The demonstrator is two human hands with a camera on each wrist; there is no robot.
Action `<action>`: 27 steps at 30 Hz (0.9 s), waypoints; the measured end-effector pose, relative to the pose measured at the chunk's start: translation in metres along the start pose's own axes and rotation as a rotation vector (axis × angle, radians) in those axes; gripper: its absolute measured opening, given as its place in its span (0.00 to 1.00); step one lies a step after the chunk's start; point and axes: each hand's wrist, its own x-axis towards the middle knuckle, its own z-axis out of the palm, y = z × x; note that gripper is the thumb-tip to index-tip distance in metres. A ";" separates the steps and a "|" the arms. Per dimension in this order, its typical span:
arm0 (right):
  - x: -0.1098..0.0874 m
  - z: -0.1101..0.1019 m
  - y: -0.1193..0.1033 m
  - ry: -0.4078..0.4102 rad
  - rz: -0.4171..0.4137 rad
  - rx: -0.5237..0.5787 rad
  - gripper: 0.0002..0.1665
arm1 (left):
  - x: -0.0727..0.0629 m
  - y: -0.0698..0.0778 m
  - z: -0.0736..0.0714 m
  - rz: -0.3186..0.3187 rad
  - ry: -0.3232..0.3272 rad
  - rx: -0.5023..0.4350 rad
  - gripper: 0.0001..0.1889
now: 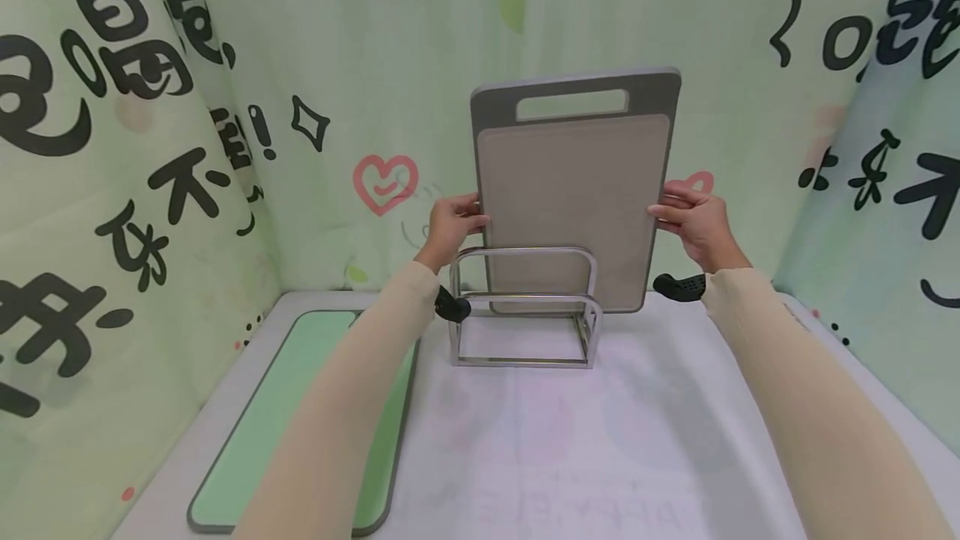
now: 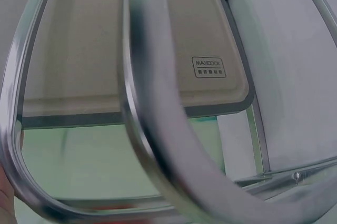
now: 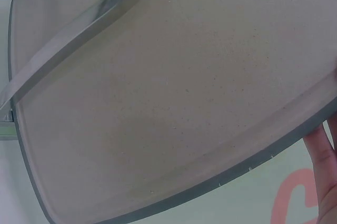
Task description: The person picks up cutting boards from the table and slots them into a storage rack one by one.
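A grey-brown cutting board [image 1: 573, 198] with a dark grey rim and a handle slot at its top stands nearly upright, leaning slightly right, at the chrome rack [image 1: 525, 298]. My left hand [image 1: 450, 230] pinches its left edge, and my right hand [image 1: 699, 222] pinches the right edge at about the same height. In the head view, the rack's front loops cross in front of the board's lower part, and the board reaches past the rack on the right. The left wrist view shows a small printed label [image 2: 208, 67] near a lower corner.
A green cutting board [image 1: 273, 415] with a grey rim lies flat on the white table [image 1: 585, 448] at the left, partly covered by my left sleeve. Behind and at both sides hangs a pale green printed curtain [image 1: 337, 40].
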 end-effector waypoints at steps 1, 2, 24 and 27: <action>0.000 0.001 0.000 0.000 0.000 0.002 0.15 | 0.000 0.000 -0.001 -0.004 0.000 -0.001 0.23; 0.000 0.002 0.000 -0.001 0.001 0.002 0.15 | 0.001 0.000 -0.002 -0.008 0.001 0.004 0.23; 0.002 0.023 0.008 -0.011 0.022 -0.050 0.13 | 0.002 -0.004 -0.029 -0.046 -0.004 0.009 0.24; 0.002 0.026 0.009 -0.001 0.031 -0.069 0.15 | 0.002 -0.004 -0.032 -0.053 -0.002 0.012 0.24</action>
